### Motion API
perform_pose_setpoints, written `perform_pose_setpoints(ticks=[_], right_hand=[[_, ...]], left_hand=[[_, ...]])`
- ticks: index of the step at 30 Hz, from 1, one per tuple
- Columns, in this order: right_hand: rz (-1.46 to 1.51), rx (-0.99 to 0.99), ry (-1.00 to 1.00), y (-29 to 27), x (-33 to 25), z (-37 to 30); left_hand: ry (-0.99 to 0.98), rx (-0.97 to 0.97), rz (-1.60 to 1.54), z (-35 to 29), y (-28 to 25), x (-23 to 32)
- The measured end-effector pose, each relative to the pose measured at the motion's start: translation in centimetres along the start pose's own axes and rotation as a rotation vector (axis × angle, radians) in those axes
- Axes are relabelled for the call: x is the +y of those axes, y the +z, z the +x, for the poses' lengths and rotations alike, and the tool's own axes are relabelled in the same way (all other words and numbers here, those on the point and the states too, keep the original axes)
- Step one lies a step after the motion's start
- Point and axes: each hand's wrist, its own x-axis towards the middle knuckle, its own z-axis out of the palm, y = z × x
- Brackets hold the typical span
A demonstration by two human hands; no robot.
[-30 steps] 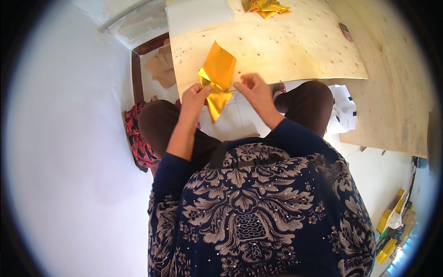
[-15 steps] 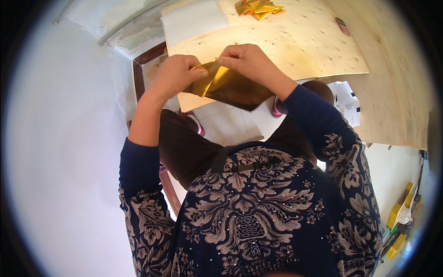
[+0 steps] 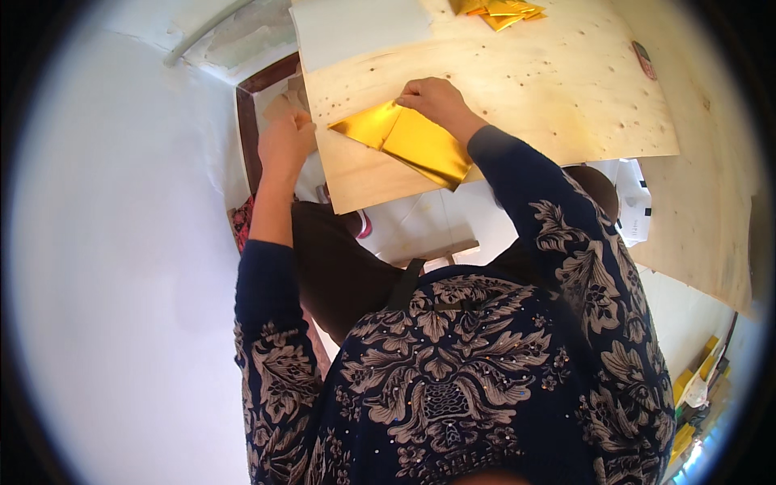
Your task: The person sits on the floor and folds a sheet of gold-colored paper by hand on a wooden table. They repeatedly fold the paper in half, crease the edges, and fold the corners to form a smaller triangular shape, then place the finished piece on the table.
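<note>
Pinching gold foil [image 3: 427, 144] over knotty plywood [image 3: 566, 101], right fingers [image 3: 406, 101]; left fingers [image 3: 305, 123], near the white wall [image 3: 121, 242], state unclear

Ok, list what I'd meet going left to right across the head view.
Left hand → folded gold sheet → pile of gold pieces → small reddish device → yellow items.

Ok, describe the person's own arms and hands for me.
The left sleeve and right sleeve are dark navy, plain near the cuffs, with greyish-brown leafy patterning higher up. The left hand and right hand are ungloved; no watch or bracelet shows on either wrist.
</note>
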Motion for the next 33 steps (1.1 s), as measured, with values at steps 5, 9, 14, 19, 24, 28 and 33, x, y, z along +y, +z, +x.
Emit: perform_pose_setpoints(ticks=[5,9,14,19,24,28,33], right_hand=[[-0.254,0.089,-0.109,1.6,0.6,1.0],[-0.197,0.093,-0.12,2.2,0.5,0.7],[-0.191,0.104,-0.124,2.5,0.0,0.5],[-0.245,0.143,-0.157,2.6,-0.4,0.6],[-0.269,0.125,-0.136,2.7,-0.6,0.6],[-0.264,0.07,-0.107,2.5,-0.8,0.9],[-0.153,0.31,-0.289,0.4,-0.6,-2.2]], left_hand=[[0.512,0.236,0.007,-2.2,4.7,1.8],[0.421,0.148,-0.083,-3.5,7.3,2.4],[0.433,0.101,-0.051,-3.9,7.8,2.0],[0.498,0.062,0.102,-5.2,8.0,1.9],[0.549,0.007,0.258,-6.9,8.0,2.0],[0.51,-0.026,0.289,-7.6,7.6,3.0],[0.489,-0.049,0.312,-7.6,7.7,4.1]])
